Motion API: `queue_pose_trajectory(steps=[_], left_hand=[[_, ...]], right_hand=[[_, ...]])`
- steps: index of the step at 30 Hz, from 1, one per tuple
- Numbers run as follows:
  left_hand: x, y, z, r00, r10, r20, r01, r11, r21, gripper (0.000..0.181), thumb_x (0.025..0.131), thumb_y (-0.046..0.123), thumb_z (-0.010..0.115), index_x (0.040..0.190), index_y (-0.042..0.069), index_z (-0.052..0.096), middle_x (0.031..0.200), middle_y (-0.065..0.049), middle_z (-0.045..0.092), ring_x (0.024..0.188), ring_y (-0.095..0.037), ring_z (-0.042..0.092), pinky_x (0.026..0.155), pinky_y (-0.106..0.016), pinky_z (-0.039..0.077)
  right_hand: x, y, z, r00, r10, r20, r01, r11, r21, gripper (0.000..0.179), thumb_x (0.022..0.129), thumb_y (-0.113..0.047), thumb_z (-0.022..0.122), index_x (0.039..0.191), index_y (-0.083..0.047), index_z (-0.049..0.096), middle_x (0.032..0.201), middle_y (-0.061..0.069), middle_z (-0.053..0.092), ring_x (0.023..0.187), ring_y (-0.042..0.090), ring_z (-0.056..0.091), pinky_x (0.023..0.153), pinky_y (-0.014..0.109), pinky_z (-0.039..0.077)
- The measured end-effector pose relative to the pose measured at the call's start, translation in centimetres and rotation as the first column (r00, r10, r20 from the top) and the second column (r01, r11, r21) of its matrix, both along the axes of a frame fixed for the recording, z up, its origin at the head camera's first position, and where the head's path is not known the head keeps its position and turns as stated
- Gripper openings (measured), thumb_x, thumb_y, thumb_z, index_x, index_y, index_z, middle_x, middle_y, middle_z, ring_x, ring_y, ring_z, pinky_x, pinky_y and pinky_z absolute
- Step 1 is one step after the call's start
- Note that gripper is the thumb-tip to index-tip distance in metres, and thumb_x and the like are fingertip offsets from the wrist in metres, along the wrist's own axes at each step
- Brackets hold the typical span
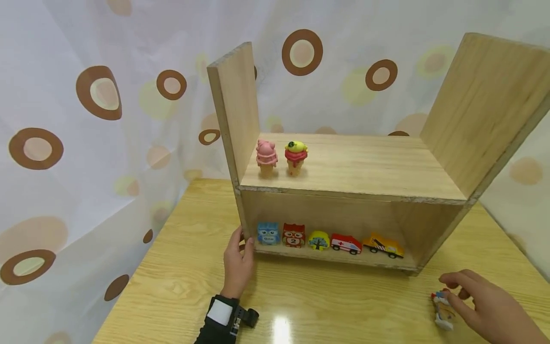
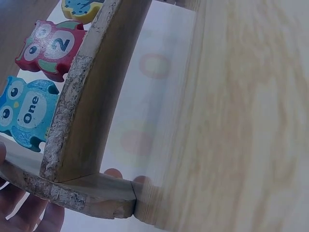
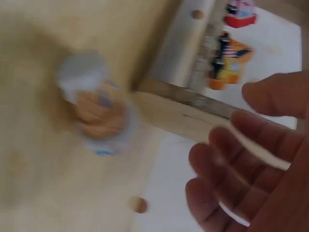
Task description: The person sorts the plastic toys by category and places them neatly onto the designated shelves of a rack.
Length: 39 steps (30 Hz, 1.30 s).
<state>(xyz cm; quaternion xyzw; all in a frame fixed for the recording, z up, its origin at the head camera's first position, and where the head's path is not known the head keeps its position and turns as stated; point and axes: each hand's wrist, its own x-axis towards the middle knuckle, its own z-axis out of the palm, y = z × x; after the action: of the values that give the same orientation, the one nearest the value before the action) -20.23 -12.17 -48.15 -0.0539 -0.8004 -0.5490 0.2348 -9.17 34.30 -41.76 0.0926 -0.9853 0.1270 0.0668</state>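
Observation:
A two-level wooden shelf [image 1: 343, 195] stands on the table. My left hand [image 1: 238, 267] grips its lower left side panel, thumb at the front and fingers behind; in the left wrist view those fingers [image 2: 29, 212] show at the panel's edge. Over at the right, my right hand [image 1: 490, 303] is beside a small white and brown toy figure [image 1: 442, 310] lying on the table. The right wrist view shows a gap between the relaxed fingers [image 3: 212, 159] and the blurred figure [image 3: 99, 106].
Pink [image 1: 266, 155] and yellow-red [image 1: 295, 157] ice cream toys stand on the upper level. Below sit a blue owl [image 1: 268, 234], a red owl [image 1: 294, 235], a tree block [image 1: 319, 240], an ambulance [image 1: 346, 243] and a yellow truck [image 1: 384, 245]. A patterned curtain [image 1: 129, 95] hangs behind.

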Motion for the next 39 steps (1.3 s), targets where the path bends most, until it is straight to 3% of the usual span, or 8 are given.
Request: queue_pose_trajectory(steps=[5,10,13,17,24,31,36,39], left_hand=[[-0.1,0.1,0.2,1.0,-0.005,0.013,0.005,1.0,0.005,0.043,0.101,0.008,0.053,0.143,0.005,0.048,0.135,-0.017,0.061,0.118,-0.03,0.062,0.089,-0.046,0.057],[0.1,0.1,-0.1,1.0,0.003,0.015,-0.003,1.0,0.01,0.044,0.1,0.008,0.054,0.144,0.006,0.049,0.135,-0.017,0.061,0.116,-0.03,0.063,0.087,-0.046,0.058],[0.2,0.0,-0.3,1.0,0.003,0.008,-0.003,1.0,0.005,0.044,0.1,0.008,0.055,0.143,0.005,0.049,0.133,-0.018,0.061,0.113,-0.03,0.064,0.084,-0.045,0.059],[0.1,0.0,-0.3,1.0,-0.005,0.001,0.005,1.0,0.004,0.043,0.101,0.008,0.054,0.143,0.005,0.049,0.133,-0.018,0.061,0.113,-0.03,0.064,0.084,-0.044,0.059],[0.1,-0.2,0.0,1.0,-0.01,0.006,0.01,1.0,0.005,0.044,0.101,0.008,0.054,0.144,0.005,0.048,0.133,-0.018,0.062,0.112,-0.031,0.065,0.083,-0.044,0.059],[0.3,-0.2,0.0,1.0,-0.008,0.029,0.008,1.0,0.005,0.044,0.1,0.008,0.055,0.144,0.005,0.048,0.134,-0.016,0.061,0.115,-0.029,0.064,0.086,-0.043,0.058],[0.3,-0.2,-0.2,1.0,0.001,0.03,-0.001,1.0,0.007,0.044,0.1,0.008,0.055,0.143,0.005,0.049,0.134,-0.016,0.061,0.115,-0.029,0.063,0.087,-0.042,0.058],[0.0,-0.1,-0.1,1.0,-0.002,0.021,0.002,1.0,0.003,0.043,0.1,0.008,0.055,0.143,0.006,0.049,0.134,-0.016,0.062,0.115,-0.028,0.063,0.086,-0.04,0.058]], right_hand=[[-0.4,1.0,-2.5,0.954,-0.056,0.296,0.075,0.996,-0.051,0.05,0.101,-0.031,0.056,0.129,0.01,0.051,0.111,0.024,0.06,0.078,0.014,0.061,0.06,0.029,0.05],[-0.8,1.5,-4.0,0.91,-0.073,0.407,0.118,0.989,-0.086,0.064,0.103,-0.038,0.05,0.134,0.017,0.042,0.114,0.038,0.051,0.086,0.024,0.063,0.066,0.04,0.053],[-0.9,1.7,-4.5,0.903,-0.088,0.42,0.124,0.991,-0.058,0.066,0.102,-0.04,0.051,0.134,0.017,0.041,0.114,0.043,0.048,0.088,0.033,0.063,0.066,0.045,0.054],[-1.3,2.1,-4.7,0.923,-0.05,0.381,0.085,0.994,-0.074,0.058,0.101,-0.032,0.054,0.128,0.018,0.042,0.108,0.036,0.059,0.093,0.041,0.064,0.068,0.047,0.055],[-2.1,2.3,-5.0,0.916,-0.064,0.396,0.119,0.986,-0.114,0.054,0.098,-0.03,0.057,0.126,0.015,0.044,0.105,0.024,0.067,0.09,0.03,0.067,0.069,0.041,0.055],[-1.8,1.4,-6.1,0.94,-0.087,0.331,0.134,0.983,-0.122,0.051,0.095,-0.026,0.063,0.126,0.011,0.044,0.1,0.015,0.068,0.083,0.02,0.063,0.066,0.036,0.05],[-1.7,0.2,-5.8,0.916,-0.105,0.388,0.172,0.975,-0.143,0.048,0.096,-0.03,0.061,0.127,0.005,0.046,0.101,0.01,0.07,0.078,0.015,0.062,0.063,0.033,0.049],[-1.5,-0.8,-5.2,0.91,-0.023,0.413,0.121,0.97,-0.213,0.043,0.096,-0.027,0.062,0.125,-0.001,0.046,0.104,0.008,0.069,0.073,0.007,0.059,0.06,0.028,0.046]])
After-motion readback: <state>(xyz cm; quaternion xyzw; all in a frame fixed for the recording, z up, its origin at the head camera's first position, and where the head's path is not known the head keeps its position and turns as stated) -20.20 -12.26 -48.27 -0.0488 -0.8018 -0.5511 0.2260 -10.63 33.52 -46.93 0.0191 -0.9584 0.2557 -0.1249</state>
